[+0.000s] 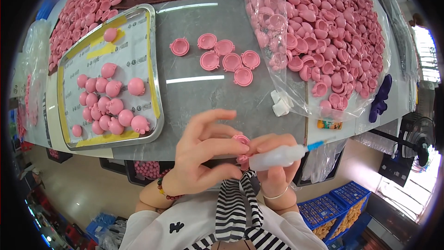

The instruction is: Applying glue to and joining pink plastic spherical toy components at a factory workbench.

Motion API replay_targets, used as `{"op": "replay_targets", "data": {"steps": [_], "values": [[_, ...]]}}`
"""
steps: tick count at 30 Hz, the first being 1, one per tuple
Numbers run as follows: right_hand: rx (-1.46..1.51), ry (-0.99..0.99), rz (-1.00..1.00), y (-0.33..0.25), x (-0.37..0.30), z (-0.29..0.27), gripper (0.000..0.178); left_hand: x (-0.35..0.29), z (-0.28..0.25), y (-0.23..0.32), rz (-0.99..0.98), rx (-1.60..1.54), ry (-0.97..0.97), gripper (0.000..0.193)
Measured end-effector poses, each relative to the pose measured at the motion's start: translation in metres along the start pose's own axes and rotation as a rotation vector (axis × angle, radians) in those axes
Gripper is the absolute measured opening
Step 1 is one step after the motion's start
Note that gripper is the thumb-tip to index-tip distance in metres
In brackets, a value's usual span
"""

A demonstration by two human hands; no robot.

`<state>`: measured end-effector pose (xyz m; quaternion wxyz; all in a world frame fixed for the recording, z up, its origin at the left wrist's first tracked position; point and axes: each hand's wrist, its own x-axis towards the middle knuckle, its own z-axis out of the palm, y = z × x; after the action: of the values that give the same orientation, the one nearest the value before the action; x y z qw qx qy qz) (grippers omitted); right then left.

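In front of my chest, my left hand (196, 153) pinches a small pink plastic shell piece (241, 140) between thumb and fingers. Part of the piece is covered by those fingers. My right hand (276, 181) is closed around a whitish squeeze bottle (273, 158), whose blue needle tip (315, 146) points to the right. The fingertips of both hands nearly meet at the pink piece; whether the right ones touch it I cannot tell. Beyond the hands, several pink half shells (209, 60) lie hollow side up on the grey tabletop (194, 95).
At left a metal tray (159, 111) with paper and yellow tape carries several closed pink balls (136, 86). A clear bag (296, 104) of pink shells fills the right; another heap (83, 16) lies far left. Crumpled white paper (281, 103) and a purple object (381, 98) are at right.
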<state>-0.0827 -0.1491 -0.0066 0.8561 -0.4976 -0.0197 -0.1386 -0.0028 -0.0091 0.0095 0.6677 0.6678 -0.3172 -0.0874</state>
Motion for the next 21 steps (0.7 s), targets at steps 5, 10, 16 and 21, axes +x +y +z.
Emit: {"op": "replay_targets", "data": {"steps": [5, 10, 16, 21], "values": [[-0.215, 0.076, 0.007, -0.009, 0.001, 0.0, 0.048, -0.011, 0.0, -0.005, -0.341, -0.676, 0.011, 0.034], [-0.561, 0.375, -0.169, -0.024, 0.003, -0.008, 0.057, -0.012, -0.002, -0.011, -0.366, -0.918, -0.075, 0.044], [-0.658, -0.014, -0.541, -0.034, 0.017, -0.013, 0.049, -0.013, 0.003, -0.006, -0.29, -0.8, -0.004, 0.043], [-0.806, 0.095, -0.611, -0.032, 0.015, 0.005, 0.05, -0.016, 0.0, -0.01, -0.239, -0.701, -0.035, 0.042]]}}
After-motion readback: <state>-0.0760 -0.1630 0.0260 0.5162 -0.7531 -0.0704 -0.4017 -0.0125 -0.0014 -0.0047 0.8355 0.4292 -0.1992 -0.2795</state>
